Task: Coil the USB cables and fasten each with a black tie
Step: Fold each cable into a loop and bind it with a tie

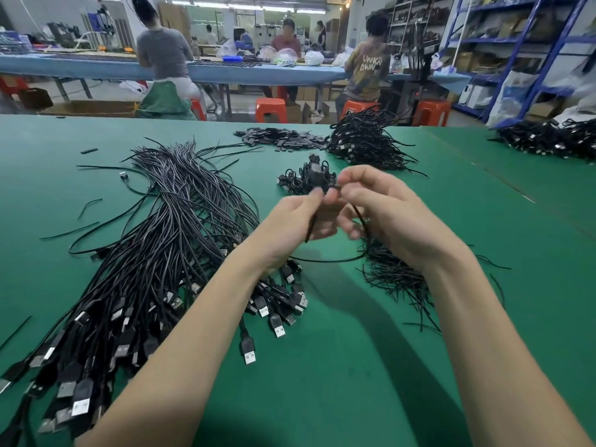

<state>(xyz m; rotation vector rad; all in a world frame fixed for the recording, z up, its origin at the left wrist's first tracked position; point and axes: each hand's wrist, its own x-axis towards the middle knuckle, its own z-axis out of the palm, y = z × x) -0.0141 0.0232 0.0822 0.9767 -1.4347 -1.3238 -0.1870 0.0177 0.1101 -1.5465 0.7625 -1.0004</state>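
Both my hands are raised above the green table [354, 366], fingertips pinched together on one thin black USB cable [311, 225]. My left hand [290, 221] grips it at the top, and a loop of it hangs down and curves under my right hand [383, 214]. A big loose bundle of uncoiled USB cables [154, 253] lies to the left, plugs toward me. Black ties [396, 275] lie in a heap under my right wrist. A small pile of coiled, tied cables [303, 179] sits just beyond my fingers.
Farther back lie flat black pieces [280, 138] and another cable heap [364, 140]; more cables [554, 140] are at the far right. Stray ties are scattered at the left. Several people sit at a blue bench [96, 67] behind, beside orange stools and blue shelving [532, 59].
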